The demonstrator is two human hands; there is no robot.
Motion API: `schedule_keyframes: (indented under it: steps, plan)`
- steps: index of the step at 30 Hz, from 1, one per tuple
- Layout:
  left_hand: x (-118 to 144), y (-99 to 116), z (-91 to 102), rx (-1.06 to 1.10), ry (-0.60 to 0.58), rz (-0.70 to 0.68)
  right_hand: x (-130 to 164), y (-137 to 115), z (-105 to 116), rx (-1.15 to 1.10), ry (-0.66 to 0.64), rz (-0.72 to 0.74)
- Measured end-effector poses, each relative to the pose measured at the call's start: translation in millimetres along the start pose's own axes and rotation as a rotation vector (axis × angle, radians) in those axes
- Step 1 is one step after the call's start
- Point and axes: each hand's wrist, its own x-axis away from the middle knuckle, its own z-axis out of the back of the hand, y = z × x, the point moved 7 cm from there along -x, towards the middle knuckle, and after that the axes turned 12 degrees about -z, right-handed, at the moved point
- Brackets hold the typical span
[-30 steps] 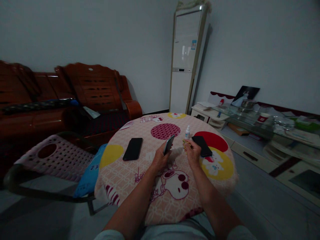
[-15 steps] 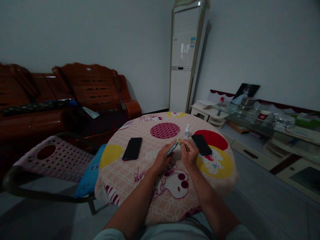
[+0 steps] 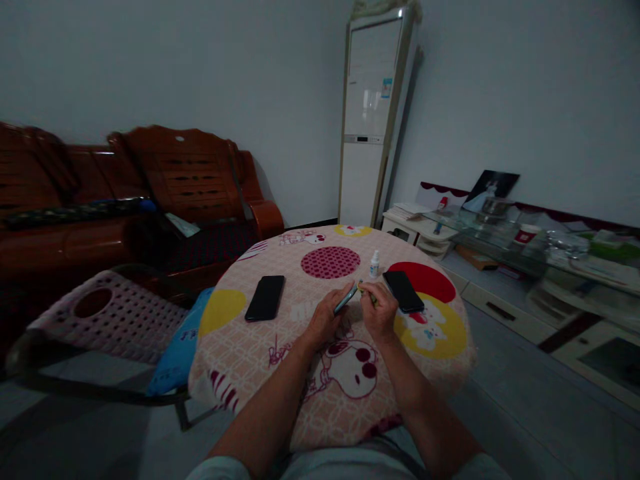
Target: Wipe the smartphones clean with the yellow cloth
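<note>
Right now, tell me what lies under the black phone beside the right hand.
The black phone lies flat on the patterned tablecloth, across a red patch and a yellow one. The cloth directly beneath it is covered, and so is the tabletop. The right hand sits beside it.

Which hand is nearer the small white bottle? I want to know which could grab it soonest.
Right. The right hand sits just below the small white bottle, pinching a small yellowish item; the left hand is farther to the bottle's left, holding a phone.
</note>
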Motion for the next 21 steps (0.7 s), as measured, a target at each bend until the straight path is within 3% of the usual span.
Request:
schedule_keyframes:
  steps: [6, 21]
  plan:
    - [1.4, 0.6, -2.3, -0.158, -0.085, -0.117, -0.3, -2.5, 1.7, -0.010, -0.035, 0.026]
    - [-1.5, 7.9, -3.3, -0.122, -0.133, -0.069, -4.8, -1.5, 3.8, -0.007, -0.083, 0.050]
